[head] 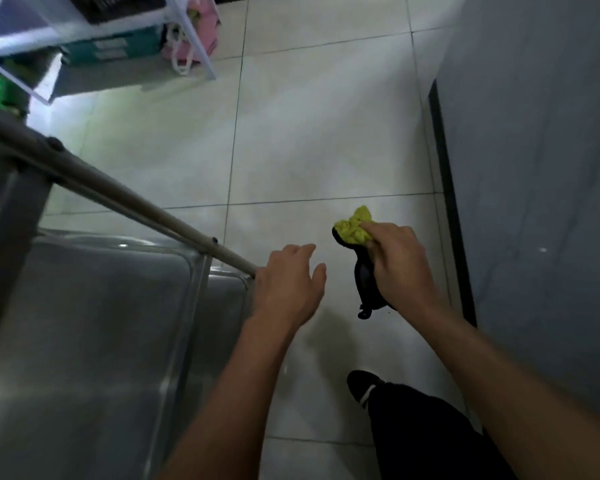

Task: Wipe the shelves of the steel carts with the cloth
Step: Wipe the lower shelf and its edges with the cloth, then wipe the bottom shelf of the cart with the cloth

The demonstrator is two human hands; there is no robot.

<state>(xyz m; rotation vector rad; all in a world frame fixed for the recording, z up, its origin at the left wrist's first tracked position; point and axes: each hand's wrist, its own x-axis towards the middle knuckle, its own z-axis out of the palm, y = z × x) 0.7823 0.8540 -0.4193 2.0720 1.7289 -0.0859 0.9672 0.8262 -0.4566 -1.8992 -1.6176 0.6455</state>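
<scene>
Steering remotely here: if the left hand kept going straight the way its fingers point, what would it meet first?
Probably nothing close: the left hand points past the grey steel cart handle over pale tiled floor; depth is unclear.

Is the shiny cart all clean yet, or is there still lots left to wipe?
Nothing shows as wiped yet: the cart shelf looks bare and shiny, but that doesn't prove it's clean. In hand: the right hand grips the bunched yellow-green cloth over the floor, off the cart. The left hand is open by the cart's rail. The wiping itself looks left to do.
</scene>
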